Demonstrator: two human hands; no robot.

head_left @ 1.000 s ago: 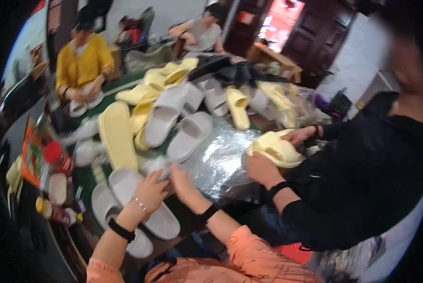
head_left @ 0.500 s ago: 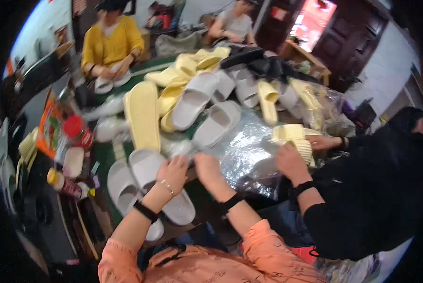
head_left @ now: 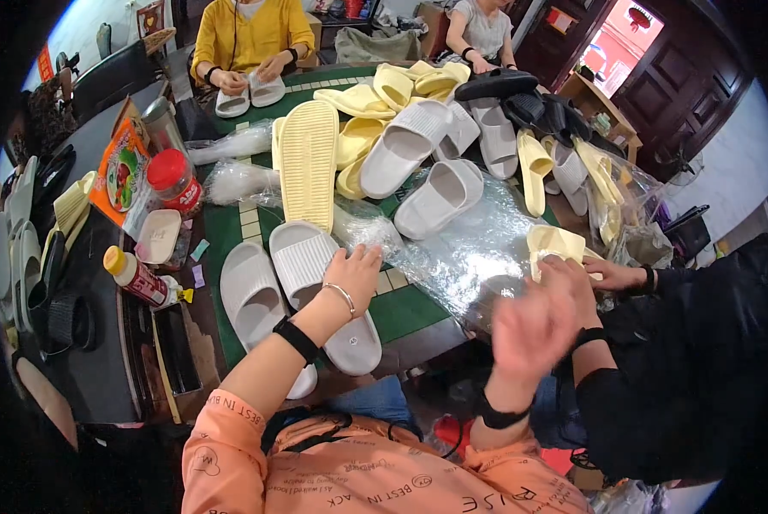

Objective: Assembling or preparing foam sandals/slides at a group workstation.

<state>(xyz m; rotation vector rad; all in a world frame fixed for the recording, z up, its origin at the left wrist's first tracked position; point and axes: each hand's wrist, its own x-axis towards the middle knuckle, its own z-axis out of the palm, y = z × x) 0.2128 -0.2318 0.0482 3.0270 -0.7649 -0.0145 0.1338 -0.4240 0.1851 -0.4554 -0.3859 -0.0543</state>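
A pair of grey slippers lies in front of me at the table's near edge, a left slipper (head_left: 249, 295) and a right slipper (head_left: 351, 344). My left hand (head_left: 352, 278) rests over the right slipper's side, its fingers stretched toward a crumpled clear plastic bag (head_left: 369, 224). Whether the fingertips touch the plastic I cannot tell. Raised at the near right, my right hand (head_left: 534, 330) is blurred by motion, and its fingers cannot be made out. It is close to a co-worker's hands (head_left: 577, 287), which are at a yellow slipper (head_left: 555, 243).
Clear plastic sheeting (head_left: 461, 265) covers the table's middle right. Beyond it lie a sole-up yellow slipper (head_left: 309, 167), grey slippers (head_left: 440, 199) and black slippers (head_left: 495, 84). A red-lidded jar (head_left: 172, 178) and a bottle (head_left: 136, 276) stand at left. A yellow-clad person (head_left: 251, 38) handles grey slippers opposite.
My right hand has moved right and toward me, away from the plastic near my left hand. My left hand stays by the grey slipper. The view has shifted.
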